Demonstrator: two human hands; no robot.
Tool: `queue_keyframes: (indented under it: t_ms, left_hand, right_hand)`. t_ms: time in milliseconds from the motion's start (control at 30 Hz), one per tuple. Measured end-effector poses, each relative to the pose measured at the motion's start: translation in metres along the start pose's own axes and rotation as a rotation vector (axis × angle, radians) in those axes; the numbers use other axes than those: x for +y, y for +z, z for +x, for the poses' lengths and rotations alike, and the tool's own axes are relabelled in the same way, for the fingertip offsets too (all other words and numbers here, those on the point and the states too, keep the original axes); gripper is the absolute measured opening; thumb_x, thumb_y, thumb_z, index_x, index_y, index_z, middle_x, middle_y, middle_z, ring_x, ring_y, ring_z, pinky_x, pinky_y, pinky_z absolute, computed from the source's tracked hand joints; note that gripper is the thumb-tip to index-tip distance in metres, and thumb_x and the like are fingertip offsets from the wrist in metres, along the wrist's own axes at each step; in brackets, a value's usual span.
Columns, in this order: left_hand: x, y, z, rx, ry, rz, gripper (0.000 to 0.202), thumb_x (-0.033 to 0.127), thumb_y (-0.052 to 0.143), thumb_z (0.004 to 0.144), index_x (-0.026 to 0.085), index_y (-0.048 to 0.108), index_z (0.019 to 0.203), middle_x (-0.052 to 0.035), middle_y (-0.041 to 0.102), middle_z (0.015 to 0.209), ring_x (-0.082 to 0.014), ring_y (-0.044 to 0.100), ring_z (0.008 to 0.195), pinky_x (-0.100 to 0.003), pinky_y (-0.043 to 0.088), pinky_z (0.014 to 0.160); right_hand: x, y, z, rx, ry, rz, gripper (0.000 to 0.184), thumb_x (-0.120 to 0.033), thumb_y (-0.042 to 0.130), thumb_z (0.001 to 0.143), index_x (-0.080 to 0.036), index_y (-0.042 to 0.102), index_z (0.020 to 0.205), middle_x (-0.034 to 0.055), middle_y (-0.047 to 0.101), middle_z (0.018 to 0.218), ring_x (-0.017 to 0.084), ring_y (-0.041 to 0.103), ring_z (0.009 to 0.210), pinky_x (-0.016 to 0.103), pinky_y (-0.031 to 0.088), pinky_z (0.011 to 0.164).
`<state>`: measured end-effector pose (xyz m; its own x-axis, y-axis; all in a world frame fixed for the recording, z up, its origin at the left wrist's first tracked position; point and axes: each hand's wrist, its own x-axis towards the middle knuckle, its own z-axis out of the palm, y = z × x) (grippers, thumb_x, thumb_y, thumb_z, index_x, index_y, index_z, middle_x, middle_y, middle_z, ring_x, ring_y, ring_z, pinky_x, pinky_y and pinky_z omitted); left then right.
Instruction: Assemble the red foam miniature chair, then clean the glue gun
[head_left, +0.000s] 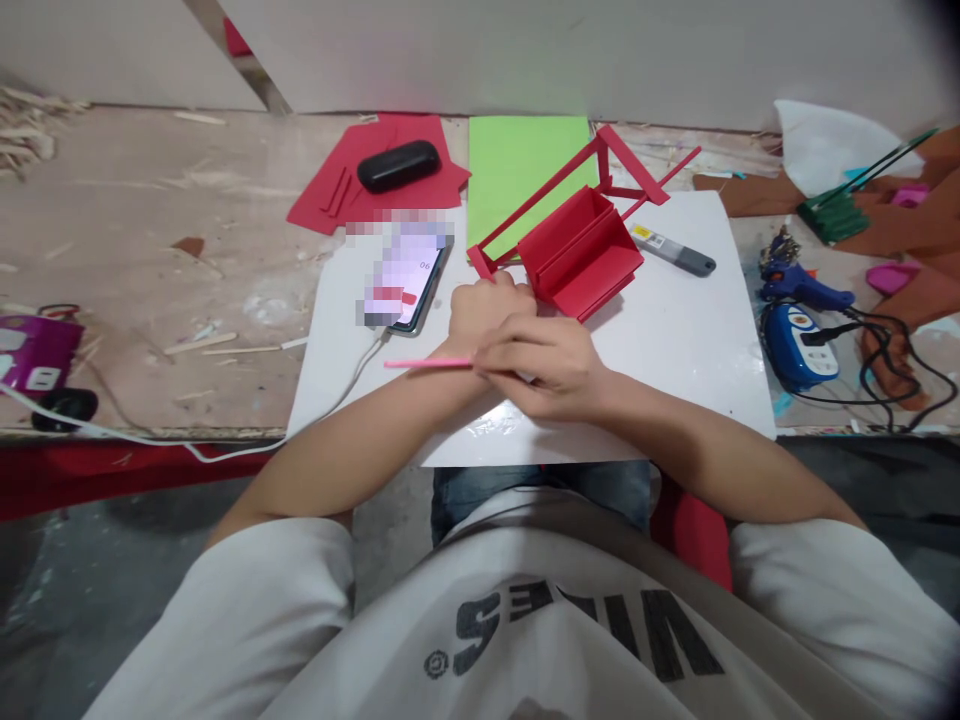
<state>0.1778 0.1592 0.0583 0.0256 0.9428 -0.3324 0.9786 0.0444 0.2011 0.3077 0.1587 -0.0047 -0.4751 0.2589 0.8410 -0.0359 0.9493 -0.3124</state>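
Observation:
A pink stick (427, 363) points left from between the thumb and fingers of my right hand (546, 365), which is closed on it above my left wrist. My left hand (491, 305) is curled at the near end of a red cardboard model (585, 250), with its fingertips mostly hidden. This model has a box-like, folded body and a thin strip frame that runs up to the right. Part of it lies over a light green sheet (517, 150). Under both hands is a glossy white board (675, 350).
A phone (424, 270) with a white cable lies left of my hands. Behind it, a black case (399, 165) rests on red sheets (322, 205). A grey cutter (675, 252) lies right of the model. Farther right are a blue glue gun (810, 285), black cables and a green model (832, 212).

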Motion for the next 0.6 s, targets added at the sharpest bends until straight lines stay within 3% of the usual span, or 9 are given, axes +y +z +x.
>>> queue_keyframes:
  t_ms: [200,333,433,600]
  left_hand:
    - [-0.002,0.006,-0.009,0.067,0.119,0.147,0.051,0.021,0.030,0.122,0.015,0.077,0.143,-0.0224,0.077,0.148,-0.0372,0.073,0.139,-0.044,0.056,0.106]
    - [0.002,0.001,-0.001,-0.005,0.035,0.203,0.052,0.018,0.033,0.120,0.012,0.077,0.148,-0.0258,0.077,0.146,-0.0391,0.081,0.126,-0.046,0.058,0.095]
    - [0.002,-0.002,0.002,-0.025,0.000,0.227,0.054,0.015,0.035,0.118,0.014,0.077,0.153,-0.0265,0.076,0.148,-0.0396,0.081,0.129,-0.047,0.058,0.096]
    - [-0.001,0.001,-0.010,0.039,0.109,0.197,0.045,0.022,0.039,0.121,0.017,0.077,0.143,-0.0208,0.079,0.147,-0.0359,0.075,0.134,-0.044,0.056,0.102]
  right_hand:
    - [0.012,-0.007,0.002,0.103,0.141,-0.177,0.018,-0.011,0.070,0.114,-0.019,0.086,0.116,0.0069,0.087,0.108,0.018,0.086,0.099,0.031,0.072,0.088]
    - [0.002,-0.004,0.003,0.016,-0.008,-0.028,0.013,-0.010,0.072,0.114,-0.018,0.083,0.112,0.0050,0.087,0.104,0.015,0.085,0.094,0.025,0.069,0.084]
    - [-0.002,-0.001,0.003,-0.022,-0.070,0.019,0.013,-0.012,0.073,0.115,-0.019,0.083,0.111,0.0039,0.087,0.103,0.013,0.084,0.092,0.024,0.068,0.083]
    - [0.012,-0.006,-0.001,0.052,0.181,-0.118,0.017,-0.013,0.070,0.115,-0.019,0.086,0.116,0.0072,0.086,0.109,0.018,0.084,0.099,0.032,0.069,0.088]
